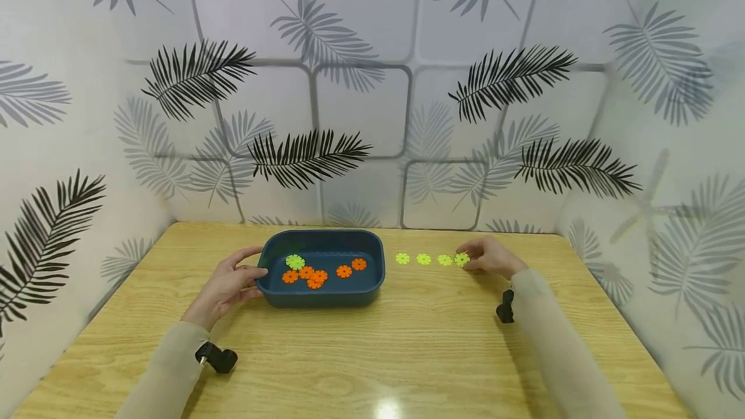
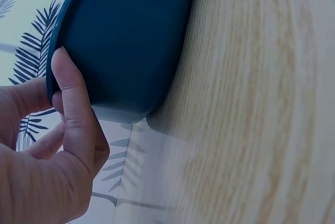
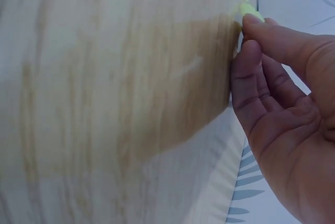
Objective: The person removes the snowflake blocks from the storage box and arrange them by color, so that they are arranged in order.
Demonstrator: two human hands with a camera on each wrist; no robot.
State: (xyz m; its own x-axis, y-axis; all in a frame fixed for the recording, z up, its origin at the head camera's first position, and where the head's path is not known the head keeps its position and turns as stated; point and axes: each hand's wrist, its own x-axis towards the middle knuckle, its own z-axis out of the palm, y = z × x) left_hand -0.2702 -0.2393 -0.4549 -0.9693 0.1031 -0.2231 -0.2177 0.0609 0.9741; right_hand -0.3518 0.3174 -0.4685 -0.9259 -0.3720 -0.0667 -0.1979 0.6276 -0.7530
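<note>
My left hand (image 1: 226,284) grips the left end of a dark blue rectangular tub (image 1: 323,300), thumb over its rim; the left wrist view shows the fingers on the tub's wall (image 2: 131,41). Inside lie several orange notched, flower-shaped discs (image 1: 344,271) and some yellow-green ones (image 1: 295,262), partly overlapping. To the right of the tub, my right hand (image 1: 491,257) pinches a yellow-green notched disc (image 1: 462,259) between thumb and fingertips, at the table surface. That disc is at the right end of a row with three like discs (image 1: 423,259). In the right wrist view only a sliver of the pinched disc (image 3: 252,11) shows.
Everything stands on a light wood-grain table (image 1: 361,348). A pale wall (image 1: 361,115) with leaf prints rises right behind its back edge, with more at both sides. Each wrist wears a small black camera mount (image 1: 216,357).
</note>
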